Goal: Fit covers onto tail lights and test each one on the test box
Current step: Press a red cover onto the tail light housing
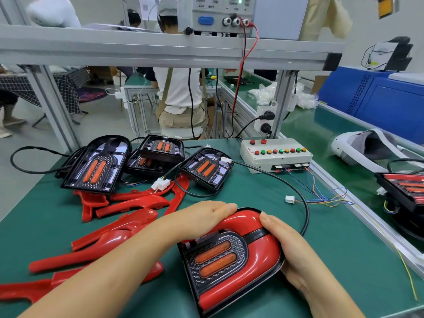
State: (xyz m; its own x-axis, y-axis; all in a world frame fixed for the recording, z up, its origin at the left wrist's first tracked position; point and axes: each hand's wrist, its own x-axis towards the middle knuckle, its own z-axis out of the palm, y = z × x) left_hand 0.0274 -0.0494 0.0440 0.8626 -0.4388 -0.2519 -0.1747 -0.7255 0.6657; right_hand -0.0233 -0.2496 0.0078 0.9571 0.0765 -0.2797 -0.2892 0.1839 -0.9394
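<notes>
A black tail light (218, 258) with two orange lenses lies on the green mat in front of me, a glossy red cover (254, 255) seated on it. My left hand (202, 219) lies flat over the cover's upper left curve, fingers straight. My right hand (286, 246) cups the light's right edge, thumb on top of the cover. The light's black cable (302, 198) loops back to a white connector. Several uncovered tail lights (96, 166) lie at the back left. Loose red covers (114, 235) are piled on the left. The white test box (275, 154) with coloured buttons stands at the back right.
Coloured thin wires (325, 196) with a white plug (289, 199) trail from the test box across the mat. An aluminium rail (358, 207) edges the mat on the right; beyond it lie a finished tail light (406, 187) and a white headset (367, 145). A power supply (218, 14) sits on the overhead shelf.
</notes>
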